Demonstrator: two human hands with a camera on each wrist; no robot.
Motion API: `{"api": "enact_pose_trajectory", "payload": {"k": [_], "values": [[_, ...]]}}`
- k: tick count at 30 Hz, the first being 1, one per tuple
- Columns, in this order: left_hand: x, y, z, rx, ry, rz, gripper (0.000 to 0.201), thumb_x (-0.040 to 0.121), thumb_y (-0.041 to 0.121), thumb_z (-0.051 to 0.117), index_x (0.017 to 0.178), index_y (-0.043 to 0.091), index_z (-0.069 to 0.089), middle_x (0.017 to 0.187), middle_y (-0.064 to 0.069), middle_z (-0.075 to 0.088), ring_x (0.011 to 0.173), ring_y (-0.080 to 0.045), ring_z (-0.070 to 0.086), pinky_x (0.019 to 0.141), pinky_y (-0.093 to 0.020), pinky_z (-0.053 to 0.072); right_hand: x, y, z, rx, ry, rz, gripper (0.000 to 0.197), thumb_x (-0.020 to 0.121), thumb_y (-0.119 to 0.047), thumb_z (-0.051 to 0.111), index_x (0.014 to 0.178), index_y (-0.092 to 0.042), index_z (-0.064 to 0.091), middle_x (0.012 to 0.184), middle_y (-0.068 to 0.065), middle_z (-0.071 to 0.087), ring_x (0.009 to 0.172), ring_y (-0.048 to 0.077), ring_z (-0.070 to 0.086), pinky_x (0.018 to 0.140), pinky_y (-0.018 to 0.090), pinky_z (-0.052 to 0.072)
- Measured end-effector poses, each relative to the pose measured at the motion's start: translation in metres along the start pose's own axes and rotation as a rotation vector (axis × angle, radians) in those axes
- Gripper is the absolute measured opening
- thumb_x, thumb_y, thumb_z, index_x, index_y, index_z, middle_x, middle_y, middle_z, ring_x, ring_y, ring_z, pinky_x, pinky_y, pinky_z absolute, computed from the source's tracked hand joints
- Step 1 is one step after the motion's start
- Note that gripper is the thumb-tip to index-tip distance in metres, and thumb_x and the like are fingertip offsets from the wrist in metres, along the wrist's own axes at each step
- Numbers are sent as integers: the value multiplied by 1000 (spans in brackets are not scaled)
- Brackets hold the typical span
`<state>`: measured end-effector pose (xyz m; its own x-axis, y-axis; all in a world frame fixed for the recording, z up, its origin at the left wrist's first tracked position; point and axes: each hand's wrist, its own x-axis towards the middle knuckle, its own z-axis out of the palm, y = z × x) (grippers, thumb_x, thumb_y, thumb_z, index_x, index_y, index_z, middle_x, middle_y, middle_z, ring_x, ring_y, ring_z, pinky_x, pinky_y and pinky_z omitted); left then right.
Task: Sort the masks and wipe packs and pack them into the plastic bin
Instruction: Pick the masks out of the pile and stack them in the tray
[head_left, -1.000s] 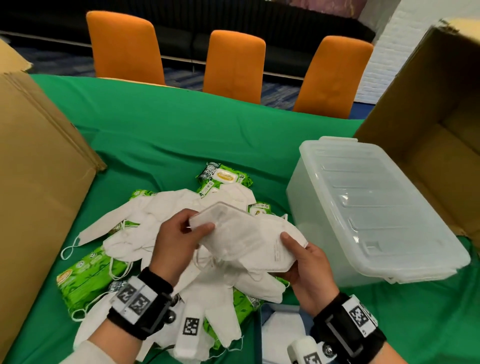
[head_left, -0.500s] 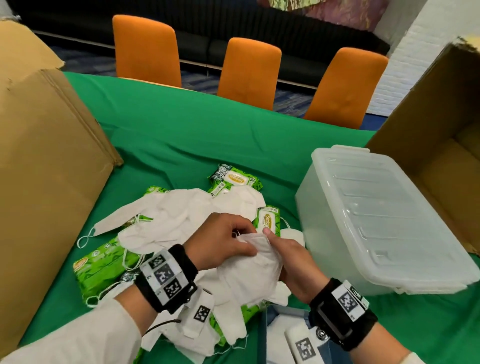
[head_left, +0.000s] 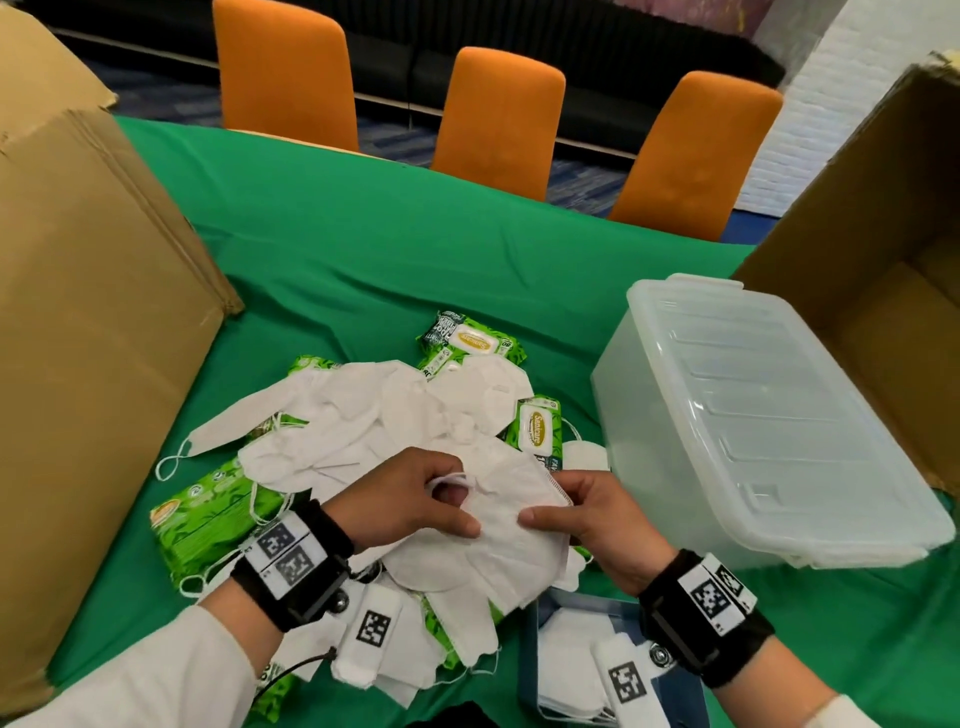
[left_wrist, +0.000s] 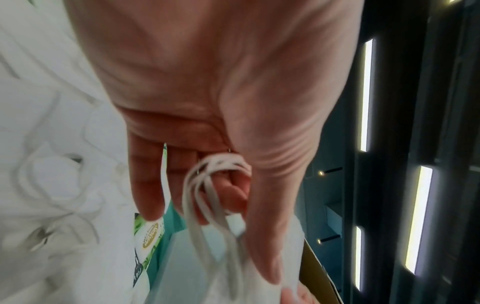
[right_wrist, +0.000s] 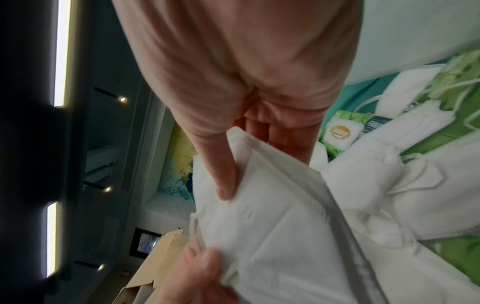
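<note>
Both hands hold one folded white mask (head_left: 506, 512) just above the pile near the table's front edge. My left hand (head_left: 415, 499) pinches its left end, with the ear loops (left_wrist: 207, 185) wound round a finger. My right hand (head_left: 582, 525) pinches the mask's right edge (right_wrist: 259, 205) between thumb and fingers. Under them lies a heap of white masks (head_left: 363, 415) mixed with green wipe packs (head_left: 537, 434). The clear plastic bin (head_left: 769, 415) stands to the right with its lid on.
A large cardboard box (head_left: 88, 338) stands at the left, and an open one (head_left: 872, 249) behind the bin at the right. A blue box (head_left: 535, 654) holding masks sits at the front edge. Three orange chairs (head_left: 498, 119) line the far side of the green table (head_left: 389, 244).
The mask was held spread out and higher a second ago. Since then both hands have folded it smaller and brought it lower, and the left hand has taken up the ear loops.
</note>
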<state>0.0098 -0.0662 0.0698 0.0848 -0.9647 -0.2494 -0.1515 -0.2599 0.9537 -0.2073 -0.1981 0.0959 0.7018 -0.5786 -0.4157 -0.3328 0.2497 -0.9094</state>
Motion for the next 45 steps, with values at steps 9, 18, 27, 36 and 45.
{"api": "enact_pose_trajectory", "payload": {"k": [9,18,27,36,45], "values": [[-32,-8,-1,-946,-98,44,38,81,22,82,92,3,51,54,-9,45,71,-34,63,92,-44,52,0,19,-18,191,-19,78,46,71,-7,84,114,3,73,116,24,73,98,29,73,78,34,61],[-22,-12,24,-707,203,-182,65,56,33,95,114,19,71,104,-10,66,92,-19,68,82,-36,56,5,13,9,430,111,34,38,81,-3,73,119,4,70,118,24,72,102,32,71,89,42,60],[-30,-15,60,-611,281,-207,21,89,19,78,108,12,76,101,-9,77,88,-22,71,78,-36,56,1,30,26,631,269,41,44,84,-3,68,127,-5,65,123,16,72,112,31,70,92,49,58],[-27,-18,76,-314,359,-70,33,97,1,61,116,26,72,99,-2,78,85,-22,72,71,-35,58,-9,34,34,762,287,39,36,104,0,45,137,-9,57,129,15,69,119,33,67,92,49,58],[-20,-22,91,-224,309,-29,46,82,9,76,120,30,62,111,9,73,101,-12,68,80,-29,54,-25,37,30,746,252,48,32,106,-11,48,136,-13,59,129,13,70,120,33,66,99,52,54]]}}
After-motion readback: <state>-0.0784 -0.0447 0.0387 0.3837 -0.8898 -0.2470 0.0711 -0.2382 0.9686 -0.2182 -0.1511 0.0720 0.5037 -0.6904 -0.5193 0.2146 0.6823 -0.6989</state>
